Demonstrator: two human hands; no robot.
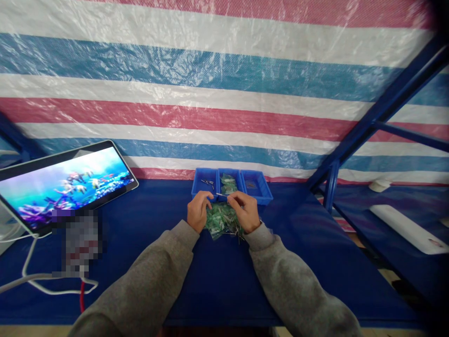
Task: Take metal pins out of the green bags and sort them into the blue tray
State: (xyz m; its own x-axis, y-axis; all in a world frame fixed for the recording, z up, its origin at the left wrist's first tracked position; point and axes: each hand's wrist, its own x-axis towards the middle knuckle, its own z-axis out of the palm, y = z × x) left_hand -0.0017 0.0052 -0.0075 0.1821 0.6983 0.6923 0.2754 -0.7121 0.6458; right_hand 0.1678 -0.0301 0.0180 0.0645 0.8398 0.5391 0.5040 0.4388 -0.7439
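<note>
A thin metallic rod (221, 194) sits between the hands, its long axis running left to right. The right hand (245, 210) pinches its right end; the left hand's (198, 210) fingers curl near the other, hold unclear. Green packets (215, 221) lie below, 3 blue trays (264, 189) beyond.

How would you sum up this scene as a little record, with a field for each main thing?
Right hand: pinching a thin rod near one end
Left hand: fingers curled close to the rod's other end; contact unclear
Between the hands: a pile of green packets on the blue table
Left tray: a few small metal pins
Middle tray: more green packets
Right tray: something faint, hard to make out
Off to the left: a lit screen showing an underwater picture
Backdrop: striped sheet
</note>
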